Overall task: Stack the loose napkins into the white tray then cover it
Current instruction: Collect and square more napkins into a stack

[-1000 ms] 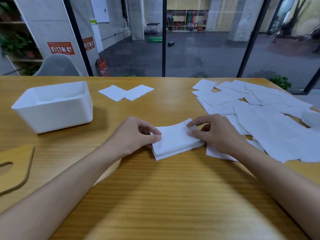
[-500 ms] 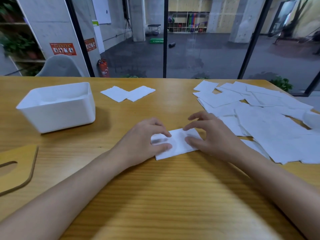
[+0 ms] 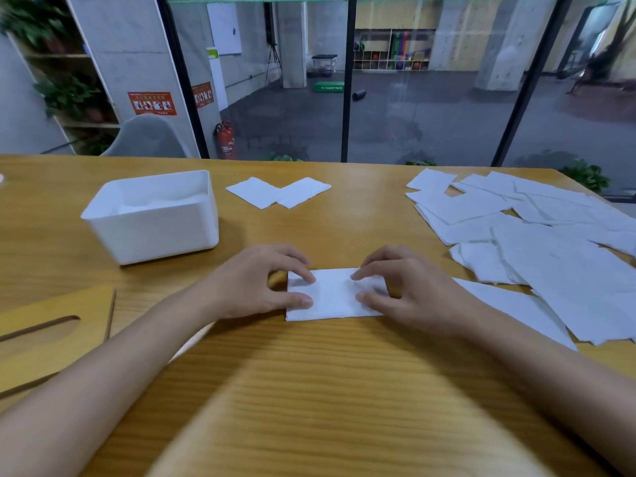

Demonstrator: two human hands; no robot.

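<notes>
The napkin stack [image 3: 335,294] I saw bowed up now lies flat on the surface [image 3: 309,390]; left hand [image 3: 254,284] and right hand [image 3: 413,290] curl their fingers [image 3: 370,268], pinching its ends.

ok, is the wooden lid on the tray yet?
No, the white tray stands uncovered and the wooden lid lies flat on the table, apart from it, nearer the person.
</notes>
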